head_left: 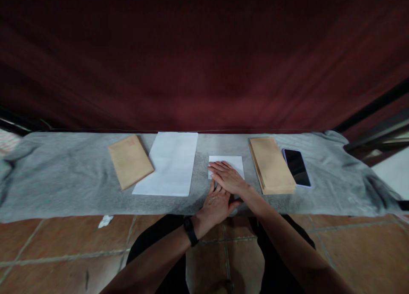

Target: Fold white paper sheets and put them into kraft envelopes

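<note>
A small white sheet of paper point(234, 162), perhaps folded, lies on the grey cloth in front of me. My right hand point(227, 177) rests flat across its left and middle part, fingers stretched out to the left. Just nearer to me, my left hand point(217, 205) is laid out with fingers extended and a dark band point(191, 231) on its wrist. Its fingertips reach the paper's near edge and are partly hidden beneath my right hand. Neither hand grips anything.
Left of the hands lie large white sheets point(174, 164), with a brown envelope point(130, 162) overlapping their left side. To the right are a stack of brown envelopes point(272, 164) and a phone point(297, 167). Grey cloth point(73, 170) covers the narrow bench; a dark red surface point(204, 72) rises behind.
</note>
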`<state>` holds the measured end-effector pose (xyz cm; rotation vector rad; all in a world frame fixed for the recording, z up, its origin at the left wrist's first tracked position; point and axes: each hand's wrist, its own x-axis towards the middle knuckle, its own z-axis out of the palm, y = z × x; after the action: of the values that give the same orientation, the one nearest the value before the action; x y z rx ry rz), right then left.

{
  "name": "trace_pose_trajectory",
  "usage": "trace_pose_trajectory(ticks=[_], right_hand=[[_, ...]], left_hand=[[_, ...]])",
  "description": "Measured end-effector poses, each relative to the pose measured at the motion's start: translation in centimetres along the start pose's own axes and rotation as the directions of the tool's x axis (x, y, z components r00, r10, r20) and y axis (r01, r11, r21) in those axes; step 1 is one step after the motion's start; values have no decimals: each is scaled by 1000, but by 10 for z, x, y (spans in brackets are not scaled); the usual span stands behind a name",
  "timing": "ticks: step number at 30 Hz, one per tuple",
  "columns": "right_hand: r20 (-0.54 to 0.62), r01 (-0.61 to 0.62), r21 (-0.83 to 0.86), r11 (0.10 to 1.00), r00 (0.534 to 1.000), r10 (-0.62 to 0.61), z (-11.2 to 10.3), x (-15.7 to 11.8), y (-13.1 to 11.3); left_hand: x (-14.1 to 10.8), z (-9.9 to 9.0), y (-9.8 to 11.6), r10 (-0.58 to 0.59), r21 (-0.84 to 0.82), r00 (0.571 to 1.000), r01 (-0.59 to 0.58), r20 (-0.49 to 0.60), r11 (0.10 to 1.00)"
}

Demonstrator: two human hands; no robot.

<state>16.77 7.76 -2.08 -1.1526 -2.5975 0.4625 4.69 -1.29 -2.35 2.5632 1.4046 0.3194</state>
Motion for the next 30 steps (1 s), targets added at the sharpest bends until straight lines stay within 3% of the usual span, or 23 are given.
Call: trace_pose_trajectory(ticks=[12,18,21,25,28,30], right_hand=[[-159,-162,24,986,974,164,9,29,17],[-294,-148,201,968,934,203,-9,17,7],[-328,-226,374,899,875,356,-21,-1,11],[-268,-351,627,695,741,616,-29,-25,30],[-207,-363,739,568,679,704,-25,-36,43],[-194,-382,740,554,667,719,-22,-39,47]], left_hand=[[3,-8,-1,79,59,997,-78,-14,995],[7,-14,-7,77,32,997,-76,-31,997],[11,-17,-11,94,21,994,-92,-63,996],[20,-14,-11,164,13,984,-163,-71,987],[26,-8,-7,175,12,982,-175,-69,985],[30,-5,-4,158,12,985,-158,-71,987]])
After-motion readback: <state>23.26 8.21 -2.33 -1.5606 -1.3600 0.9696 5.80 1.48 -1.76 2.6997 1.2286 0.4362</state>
